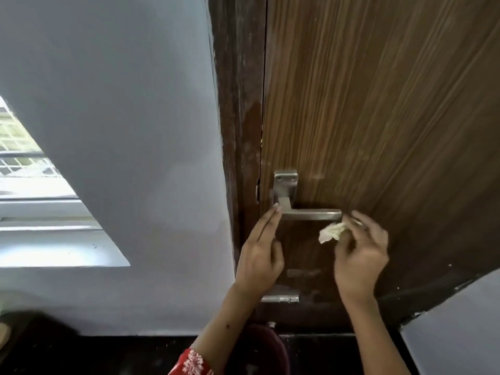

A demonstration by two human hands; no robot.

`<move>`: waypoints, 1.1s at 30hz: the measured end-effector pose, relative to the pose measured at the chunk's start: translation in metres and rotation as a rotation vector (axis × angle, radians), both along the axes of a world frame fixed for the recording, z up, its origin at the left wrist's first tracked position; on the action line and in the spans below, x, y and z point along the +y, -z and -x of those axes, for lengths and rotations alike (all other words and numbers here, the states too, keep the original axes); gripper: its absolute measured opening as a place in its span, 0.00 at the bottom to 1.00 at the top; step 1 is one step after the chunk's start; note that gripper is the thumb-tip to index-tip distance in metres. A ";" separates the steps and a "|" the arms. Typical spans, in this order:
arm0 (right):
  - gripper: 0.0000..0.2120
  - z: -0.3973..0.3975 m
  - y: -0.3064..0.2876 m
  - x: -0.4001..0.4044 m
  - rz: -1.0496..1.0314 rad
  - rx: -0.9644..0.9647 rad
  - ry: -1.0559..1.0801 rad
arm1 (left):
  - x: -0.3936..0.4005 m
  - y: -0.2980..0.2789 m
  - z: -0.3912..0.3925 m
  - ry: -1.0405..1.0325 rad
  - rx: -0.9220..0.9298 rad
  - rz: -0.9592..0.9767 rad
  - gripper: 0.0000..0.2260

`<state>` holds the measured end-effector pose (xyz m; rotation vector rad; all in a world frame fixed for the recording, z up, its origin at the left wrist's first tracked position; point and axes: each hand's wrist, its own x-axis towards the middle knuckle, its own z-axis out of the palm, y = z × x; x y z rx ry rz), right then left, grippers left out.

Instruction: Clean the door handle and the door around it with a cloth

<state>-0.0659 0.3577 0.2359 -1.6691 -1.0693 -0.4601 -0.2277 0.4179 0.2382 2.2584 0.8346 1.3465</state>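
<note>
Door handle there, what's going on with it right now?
A person is cleaning a metal door handle on a wooden door. The right hand pinches a small crumpled white cloth just below the lever's free end. The left hand, fingers straight, touches the lever near its backplate.

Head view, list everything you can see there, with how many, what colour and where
door: one, brown wood grain, right half
frame: one, dark brown, left of the door
handle: one, silver lever, on the door's left edge
wall: grey, left half
window: one, bright, far left
cloth: one, white, crumpled, just below the handle's free end
sleeve: one, red with white print, bottom centre
left hand: fingers straight, tips at the handle's base
right hand: fingers pinch the cloth
</note>
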 end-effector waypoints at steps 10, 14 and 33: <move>0.10 0.052 0.213 -0.048 0.744 0.596 -0.137 | -0.085 0.192 0.079 -0.306 0.025 0.736 0.18; 0.09 0.086 0.302 -0.047 0.952 0.635 -0.200 | -0.111 0.267 0.101 -0.363 0.117 0.963 0.16; 0.13 0.089 0.412 -0.027 1.268 0.845 -0.191 | -0.125 0.342 0.120 -0.376 0.293 1.122 0.16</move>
